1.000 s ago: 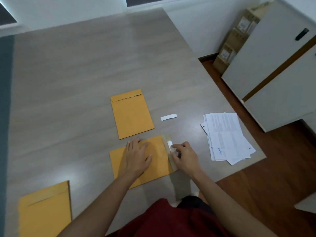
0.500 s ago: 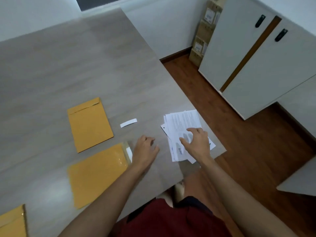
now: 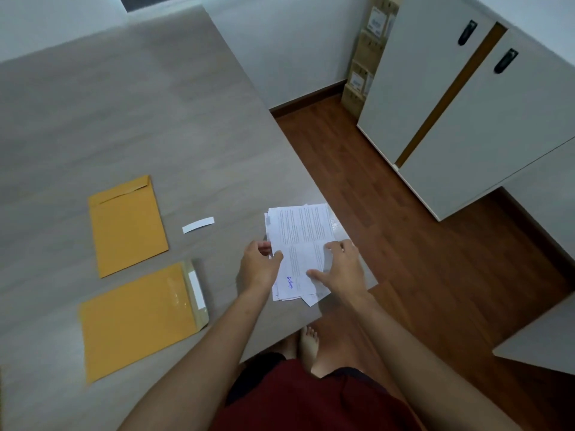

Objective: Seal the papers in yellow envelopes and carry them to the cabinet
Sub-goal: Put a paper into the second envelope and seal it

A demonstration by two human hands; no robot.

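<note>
- The left hand (image 3: pixel 259 267) is at the left edge of the papers (image 3: pixel 300 241). Its thumb lies on top of the top sheet and its fingers curl at the edge, so its grip looks closed on that sheet.
- The right hand (image 3: pixel 340 269) lies on the right side of the papers. Its fingers are spread and press down on the stack. Its grip is open and holds nothing.
- The papers are a loose white stack with small print and a bit of blue writing. They sit at the near right corner of the worktop (image 3: pixel 130 119), close to the edge.
- One envelope (image 3: pixel 127 227) lies flat to the left of the papers, well apart from them. Its flap is at the far end and looks folded down.
- A second envelope (image 3: pixel 137 321) lies nearer the person, just below the first one. Its flap end points right, and a white strip shows on the flap.
- A small white strip (image 3: pixel 198 225) lies on the worktop between the first envelope and the papers.
- The cabinet (image 3: pixel 466 126) stands on the wood floor (image 3: pixel 357 194) to the right, away from the worktop. It is white with two dark handles.
- Brown boxes (image 3: pixel 365 57) are stacked by the wall next to the cabinet.
- The person wears red, and a bare foot shows under the worktop edge.
</note>
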